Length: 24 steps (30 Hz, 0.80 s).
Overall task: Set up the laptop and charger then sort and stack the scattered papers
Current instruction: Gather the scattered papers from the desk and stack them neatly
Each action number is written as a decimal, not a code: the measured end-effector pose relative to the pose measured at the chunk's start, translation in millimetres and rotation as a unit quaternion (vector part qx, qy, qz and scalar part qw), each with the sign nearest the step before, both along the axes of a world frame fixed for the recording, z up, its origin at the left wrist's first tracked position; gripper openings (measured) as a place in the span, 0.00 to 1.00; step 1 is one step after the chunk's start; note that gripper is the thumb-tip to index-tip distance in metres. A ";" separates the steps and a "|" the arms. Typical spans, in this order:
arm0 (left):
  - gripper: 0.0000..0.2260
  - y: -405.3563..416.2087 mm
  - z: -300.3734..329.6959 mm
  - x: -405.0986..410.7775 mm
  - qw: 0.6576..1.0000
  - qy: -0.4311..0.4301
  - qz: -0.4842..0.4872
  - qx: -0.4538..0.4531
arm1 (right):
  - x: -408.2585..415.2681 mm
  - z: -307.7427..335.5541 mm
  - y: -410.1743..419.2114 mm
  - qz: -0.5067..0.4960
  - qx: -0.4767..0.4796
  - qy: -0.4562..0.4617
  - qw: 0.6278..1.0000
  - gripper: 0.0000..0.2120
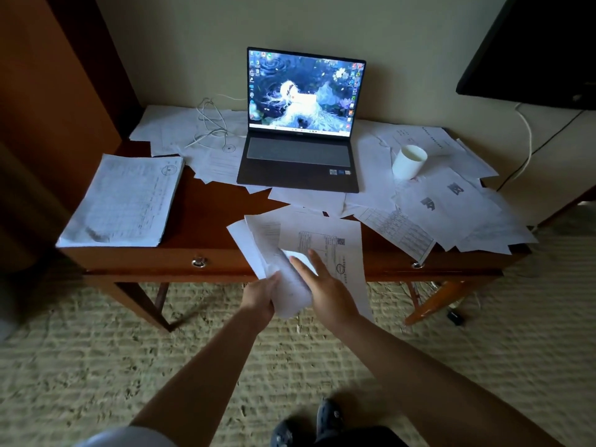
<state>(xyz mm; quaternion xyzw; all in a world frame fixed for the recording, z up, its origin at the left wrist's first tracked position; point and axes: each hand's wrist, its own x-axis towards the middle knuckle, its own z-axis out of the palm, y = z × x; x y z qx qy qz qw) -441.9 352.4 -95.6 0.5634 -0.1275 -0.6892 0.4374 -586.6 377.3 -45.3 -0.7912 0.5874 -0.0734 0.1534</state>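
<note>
While the wooden desk (206, 217) is far from tidy, the first half of the job looks done: the laptop (300, 124) stands open at the back centre with its screen lit, and a white charger cable (211, 124) lies looped on the sheets just to its left. Whether that cable is actually plugged into the machine I cannot tell from here.

Sorting seems partly done. A squared stack of papers (124, 201) sits on the left end of the desk, but loose sheets (451, 208) cover the right end, spilling past the front edge, and more lie under and around the laptop. A white cup (409, 162) stands tilted among them.

At the front edge the person gathers a handful of pages (300, 250). The left hand (261, 295) is clenched around their curled lower corner; the right hand (322, 285) lies flat and spread on top, fingers released, pressing rather than gripping.

Print on the sheets is too small to read.
</note>
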 end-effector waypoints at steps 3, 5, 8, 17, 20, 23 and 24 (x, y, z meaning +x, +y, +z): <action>0.10 -2.1 1.4 0.9 0.998 -0.057 -0.019 0.000 | -2.5 -2.5 -4.0 -0.017 0.027 -0.071 0.997 0.18; 0.13 -4.0 6.2 -0.6 1.000 -0.015 -0.003 0.001 | 1.3 -4.5 -4.8 -0.037 0.031 -0.130 0.990 0.12; 0.17 -6.3 9.7 -4.0 0.999 0.054 -0.007 -0.004 | 7.4 -4.4 -3.7 -0.056 0.047 -0.185 0.980 0.12; 0.23 -11.0 6.0 -6.5 0.998 0.050 -0.034 -0.033 | -2.0 -4.4 -10.7 -0.063 0.081 -0.196 0.975 0.25; 0.18 -10.7 7.5 -7.0 0.997 0.068 -0.024 -0.023 | -3.5 -4.5 -12.2 -0.058 0.093 -0.204 0.973 0.23; 0.10 -11.8 5.9 -8.7 0.999 0.024 -0.022 -0.008 | -4.0 -5.9 -12.6 -0.051 0.109 -0.218 0.968 0.27; 0.09 -11.6 5.8 -9.5 0.999 -0.009 -0.031 -0.007 | -3.4 -6.4 -12.7 -0.055 0.115 -0.218 0.968 0.27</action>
